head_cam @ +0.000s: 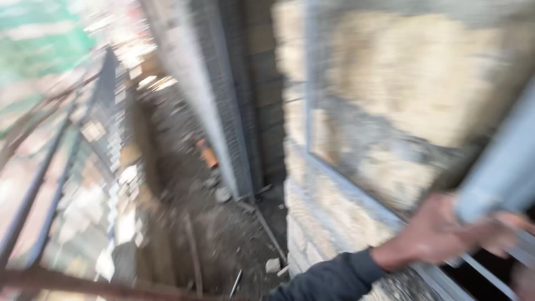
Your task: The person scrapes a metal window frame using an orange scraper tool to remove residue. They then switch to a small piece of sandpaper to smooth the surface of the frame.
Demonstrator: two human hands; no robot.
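Observation:
The picture is heavily motion-blurred. My left hand (440, 237), in a dark sleeve, reaches in from the bottom middle toward the lower right. Its fingers are closed around a grey metal bar (501, 167) that slants up to the right edge. The bar lies against a grey window frame (356, 192) set in a rough stone wall (304, 217). At the bottom right corner a blurred skin-coloured patch may be my right hand (525, 283); its fingers cannot be made out.
Far below lies a narrow dirt strip (223, 228) with rubble, sticks and an orange object (209, 156). A grey corrugated wall (223, 111) rises beside it. Rusty scaffold poles (33, 189) and green netting (39, 44) stand at the left.

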